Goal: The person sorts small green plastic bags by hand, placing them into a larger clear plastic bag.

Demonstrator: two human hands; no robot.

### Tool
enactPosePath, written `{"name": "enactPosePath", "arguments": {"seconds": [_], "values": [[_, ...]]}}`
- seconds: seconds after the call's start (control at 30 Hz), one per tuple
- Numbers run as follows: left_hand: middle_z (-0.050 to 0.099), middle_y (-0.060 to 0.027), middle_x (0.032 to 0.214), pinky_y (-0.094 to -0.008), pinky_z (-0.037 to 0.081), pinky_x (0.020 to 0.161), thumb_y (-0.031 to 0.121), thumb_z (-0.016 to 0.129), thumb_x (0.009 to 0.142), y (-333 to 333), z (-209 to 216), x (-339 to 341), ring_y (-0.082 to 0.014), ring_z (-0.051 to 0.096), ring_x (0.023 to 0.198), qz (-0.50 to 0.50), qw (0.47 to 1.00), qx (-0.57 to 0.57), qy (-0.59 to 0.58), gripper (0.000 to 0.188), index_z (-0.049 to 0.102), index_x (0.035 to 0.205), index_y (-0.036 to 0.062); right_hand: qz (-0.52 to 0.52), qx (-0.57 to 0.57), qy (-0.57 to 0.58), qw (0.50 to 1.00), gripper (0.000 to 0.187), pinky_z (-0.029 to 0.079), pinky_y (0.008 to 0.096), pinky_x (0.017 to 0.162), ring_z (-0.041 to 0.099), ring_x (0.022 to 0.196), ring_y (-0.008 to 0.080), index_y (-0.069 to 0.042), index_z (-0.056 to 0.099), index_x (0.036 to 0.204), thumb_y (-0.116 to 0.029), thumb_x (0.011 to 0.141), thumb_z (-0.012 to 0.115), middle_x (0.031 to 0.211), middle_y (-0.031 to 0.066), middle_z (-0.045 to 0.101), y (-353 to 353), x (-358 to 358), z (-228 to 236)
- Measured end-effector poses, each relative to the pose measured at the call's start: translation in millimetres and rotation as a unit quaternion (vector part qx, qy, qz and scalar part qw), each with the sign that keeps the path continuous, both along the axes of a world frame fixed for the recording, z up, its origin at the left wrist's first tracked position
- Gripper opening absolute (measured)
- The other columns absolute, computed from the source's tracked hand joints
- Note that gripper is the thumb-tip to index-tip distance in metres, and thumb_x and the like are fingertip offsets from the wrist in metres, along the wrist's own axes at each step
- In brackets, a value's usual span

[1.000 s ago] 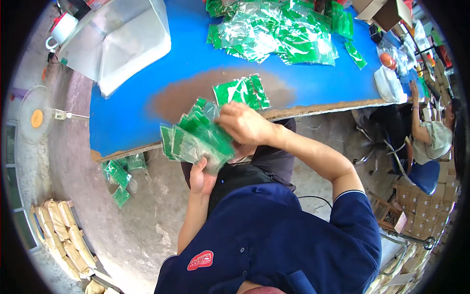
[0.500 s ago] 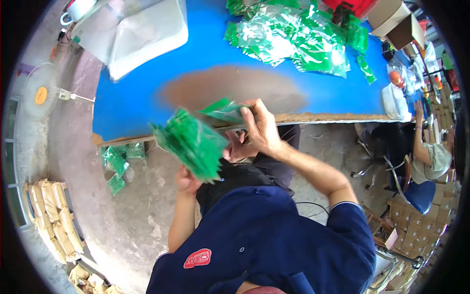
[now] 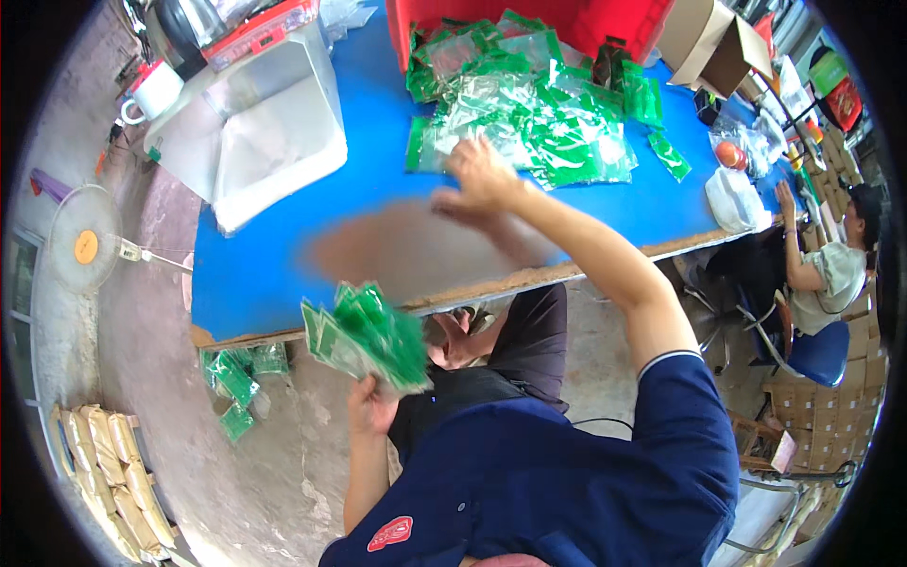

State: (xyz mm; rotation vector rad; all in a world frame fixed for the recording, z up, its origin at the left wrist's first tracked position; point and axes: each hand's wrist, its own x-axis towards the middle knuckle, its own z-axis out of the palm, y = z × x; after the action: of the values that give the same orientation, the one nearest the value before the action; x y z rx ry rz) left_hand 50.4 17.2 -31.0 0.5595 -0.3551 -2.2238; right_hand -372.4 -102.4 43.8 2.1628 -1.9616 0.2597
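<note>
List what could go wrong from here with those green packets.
The fanned stack of green plastic packets in the left hand is uneven and held off the blue table, so some might slip to the floor, where other packets lie.

The heap of packets overlaps loosely; with the right hand at its near edge, neighbouring packets could get dragged along.

At eleven o'clock a lane crosses the tabletop point(image 3: 255, 274) between the translucent bin point(image 3: 295, 90), blocking ten, and the green packets point(image 3: 590, 137), blocking one; a red crate point(image 3: 614, 24) backs them, a white bag point(image 3: 733, 200) obstructs two.
</note>
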Motion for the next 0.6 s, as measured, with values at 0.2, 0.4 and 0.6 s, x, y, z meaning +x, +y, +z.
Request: {"name": "enactPosePath", "arguments": {"seconds": [0.2, 0.4, 0.6], "values": [[0.059, -0.0102, 0.136, -0.0526, 0.046, 0.109, 0.006, 0.081, 0.078, -0.4, 20.4, -5.3, -0.0299, 0.056, 0.128, 0.010, 1.000, -0.025, -0.013, 0.075, 0.045, 0.144, 0.0049, 0.124, -0.048, -0.162, 0.978, 0.069, 0.027, 0.0590, 0.117, 0.034, 0.141, 0.0465, 0.002, 0.060, 0.120, -0.061, 0.090, 0.063, 0.143, 0.0261, 0.046, 60.8, 75.1, 0.3], [0.059, -0.0097, 0.136, -0.0474, 0.043, 0.113, 0.000, 0.075, 0.083, -6.6, 0.9, -28.3, -0.0282, 0.056, 0.127, 0.008, 0.998, 0.061, 0.018, 0.067, 0.046, 0.143, 0.0049, 0.200, -0.031, -0.290, 0.935, 0.030, 0.048, 0.0458, 0.102, 0.062, 0.116, 0.0382, 0.001, 0.064, 0.118, -0.012, 0.091, 0.060, 0.126, 0.0220, 0.064, 107.1, 127.9, 4.5], [0.057, -0.0084, 0.136, -0.0445, 0.043, 0.113, 0.003, 0.072, 0.084, -3.3, 3.5, -38.3, -0.0274, 0.055, 0.127, -0.008, 0.998, 0.054, -0.039, 0.066, 0.045, 0.144, 0.0035, -0.084, -0.228, -0.110, 0.964, 0.045, 0.037, 0.0543, 0.106, 0.048, 0.125, 0.0465, 0.005, 0.063, 0.115, -0.035, 0.095, 0.062, 0.123, 0.0282, 0.057, 70.6, 7.8, 5.9]]}}
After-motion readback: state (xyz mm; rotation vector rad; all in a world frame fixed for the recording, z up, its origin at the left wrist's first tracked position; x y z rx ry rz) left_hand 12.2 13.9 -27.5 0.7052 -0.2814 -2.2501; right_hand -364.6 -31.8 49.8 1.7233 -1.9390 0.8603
